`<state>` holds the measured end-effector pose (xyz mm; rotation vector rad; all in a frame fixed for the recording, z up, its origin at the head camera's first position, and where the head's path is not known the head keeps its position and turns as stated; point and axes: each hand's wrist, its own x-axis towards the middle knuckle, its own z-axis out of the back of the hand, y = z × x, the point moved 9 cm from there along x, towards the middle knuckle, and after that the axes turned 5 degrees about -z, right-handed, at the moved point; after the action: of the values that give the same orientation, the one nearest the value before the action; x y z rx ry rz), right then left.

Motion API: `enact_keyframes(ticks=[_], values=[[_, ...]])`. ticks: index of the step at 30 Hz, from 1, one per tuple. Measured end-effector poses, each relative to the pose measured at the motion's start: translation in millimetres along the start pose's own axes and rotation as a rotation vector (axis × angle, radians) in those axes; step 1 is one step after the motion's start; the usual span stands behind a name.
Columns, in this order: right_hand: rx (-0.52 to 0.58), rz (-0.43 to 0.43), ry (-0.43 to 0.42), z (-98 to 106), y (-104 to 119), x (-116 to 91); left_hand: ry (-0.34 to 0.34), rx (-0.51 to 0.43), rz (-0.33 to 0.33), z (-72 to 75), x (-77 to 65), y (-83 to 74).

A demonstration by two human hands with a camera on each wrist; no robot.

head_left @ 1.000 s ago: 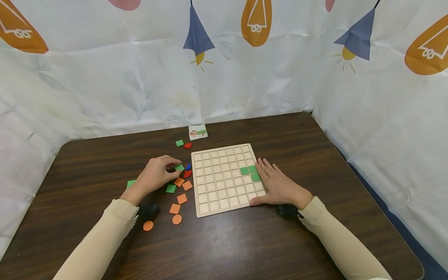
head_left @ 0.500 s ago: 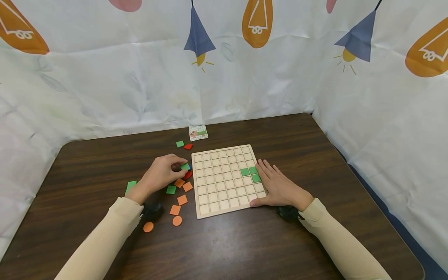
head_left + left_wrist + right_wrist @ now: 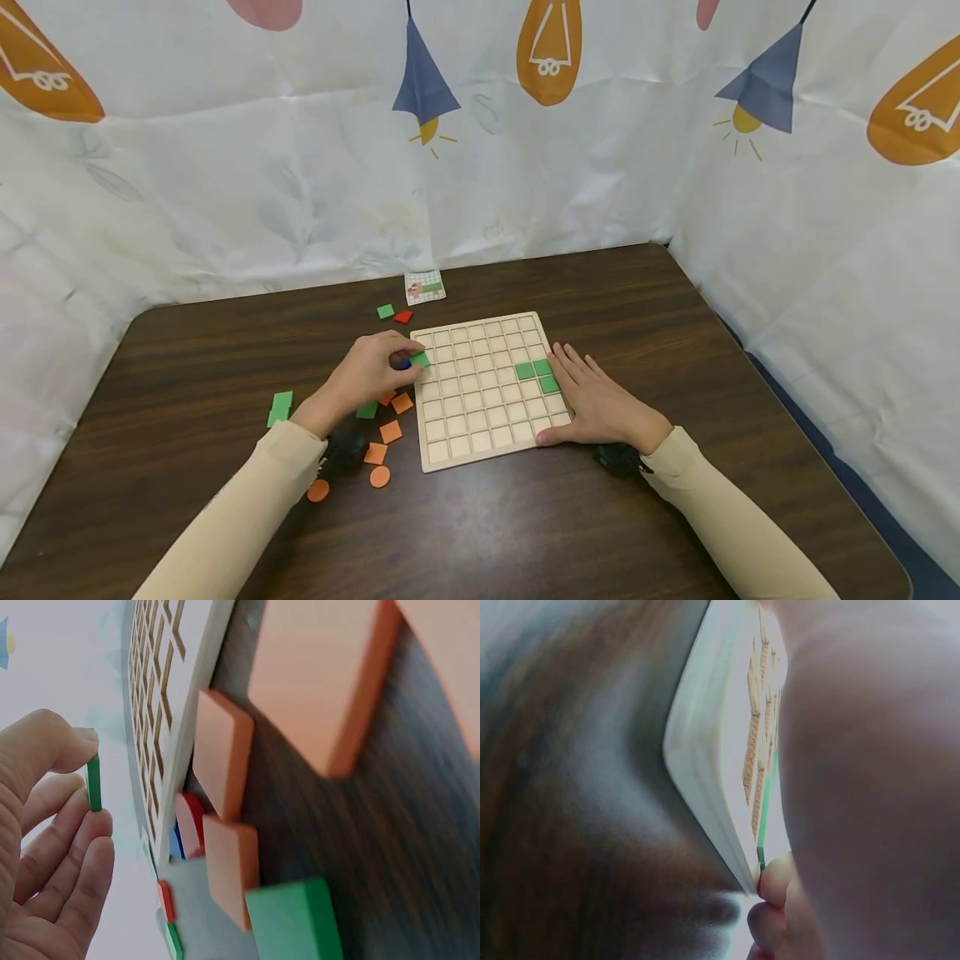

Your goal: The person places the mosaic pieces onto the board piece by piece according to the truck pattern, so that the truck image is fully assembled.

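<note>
My left hand (image 3: 367,371) pinches a green square tile (image 3: 419,359) between thumb and fingertips, over the left edge of the wooden grid board (image 3: 472,392). In the left wrist view the same green tile (image 3: 94,782) stands on edge in the grip, above the tabletop. My right hand (image 3: 603,400) rests with straight fingers along the board's right edge, thumb at the near right corner. Three green tiles (image 3: 542,366) sit in cells beside it. The right wrist view shows the board's corner (image 3: 697,750) close by the hand.
Several orange square tiles (image 3: 390,432), orange discs (image 3: 380,476) and green tiles (image 3: 281,406) lie left of the board. A blue piece (image 3: 403,364) is partly behind my left hand. Beyond lie a red piece (image 3: 403,317), another green tile (image 3: 386,311) and a printed pattern card (image 3: 425,287).
My left hand has carried the green tile rightward, from above the loose pieces to over the board's left edge. The right hand has stayed in place.
</note>
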<state>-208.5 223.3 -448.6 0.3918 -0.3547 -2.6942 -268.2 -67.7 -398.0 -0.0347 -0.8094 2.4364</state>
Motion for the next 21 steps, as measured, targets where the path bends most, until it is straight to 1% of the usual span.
enact_keyframes(ticks=[10,13,18,21], values=[[0.002,-0.009,0.004,-1,1,-1,0.017,-0.021,-0.024,-11.0,5.8,-15.8],[0.006,-0.008,0.002,-1,2,-1,0.021,-0.031,-0.040,-14.0,8.1,-20.8],[0.009,-0.008,0.000,0,1,-1,0.019,-0.048,-0.071,-16.1,12.6,-30.1],[0.009,-0.008,-0.001,0,1,-1,0.025,-0.065,-0.073,-17.8,15.0,-33.8]])
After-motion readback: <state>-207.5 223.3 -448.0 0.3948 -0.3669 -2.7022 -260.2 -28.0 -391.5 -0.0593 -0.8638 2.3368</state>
